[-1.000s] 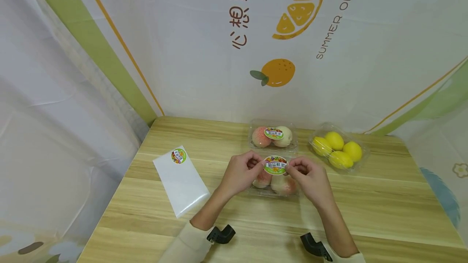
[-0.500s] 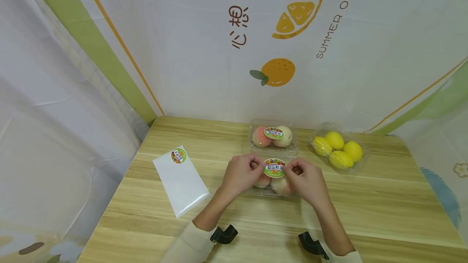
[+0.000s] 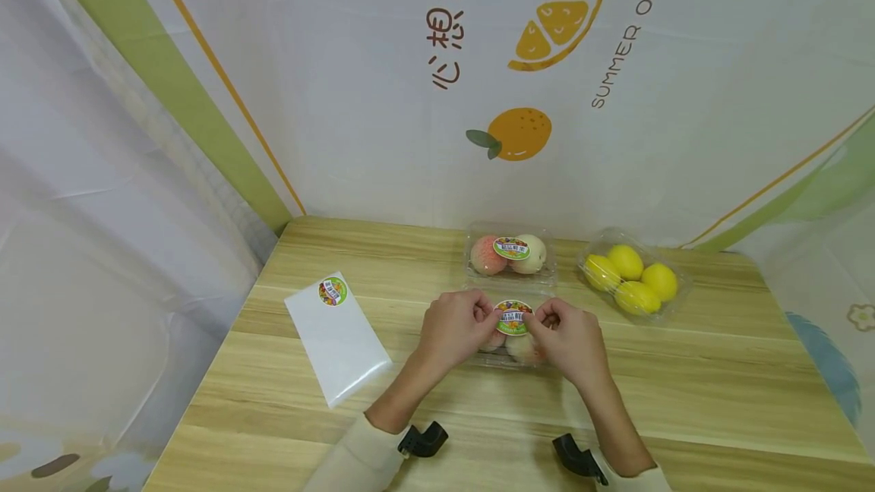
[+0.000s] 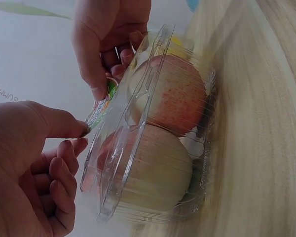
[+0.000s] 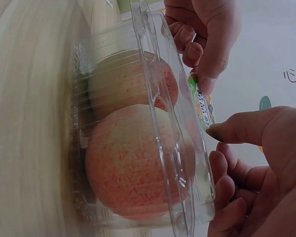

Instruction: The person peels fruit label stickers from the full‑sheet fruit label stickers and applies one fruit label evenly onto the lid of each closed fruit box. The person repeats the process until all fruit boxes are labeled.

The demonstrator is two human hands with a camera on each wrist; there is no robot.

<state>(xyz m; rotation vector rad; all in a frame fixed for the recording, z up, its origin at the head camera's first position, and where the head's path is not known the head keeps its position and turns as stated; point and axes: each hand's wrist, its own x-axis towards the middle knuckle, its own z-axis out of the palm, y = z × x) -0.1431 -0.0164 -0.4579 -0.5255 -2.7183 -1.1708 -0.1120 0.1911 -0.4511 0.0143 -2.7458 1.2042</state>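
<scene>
An oval sticker (image 3: 513, 318) with a fruit picture and a white text band is stretched between both hands. My left hand (image 3: 454, 326) pinches its left end with thumb and finger, and my right hand (image 3: 573, 340) pinches the right end. Under it stands a clear plastic fruit box (image 5: 180, 192) with peaches (image 4: 153, 173) inside, its lid down. In the wrist views the sticker (image 4: 99, 109) lies close over the lid, slightly bowed. The hands cover parts of the box's sides in the head view.
Behind stands another clear box (image 3: 472, 279) of peaches with a like sticker on its lid. A clear box of lemons (image 3: 637, 298) is at the back right. On the left lies a white backing sheet (image 3: 342, 348) bearing one sticker (image 3: 333, 291). A printed cloth hangs behind the table (image 3: 683, 386).
Both hands have lowered the sticker slightly toward the near peach box, moving a little toward the person. The right hand has also shifted somewhat left. The boxes and sheet stay in place.
</scene>
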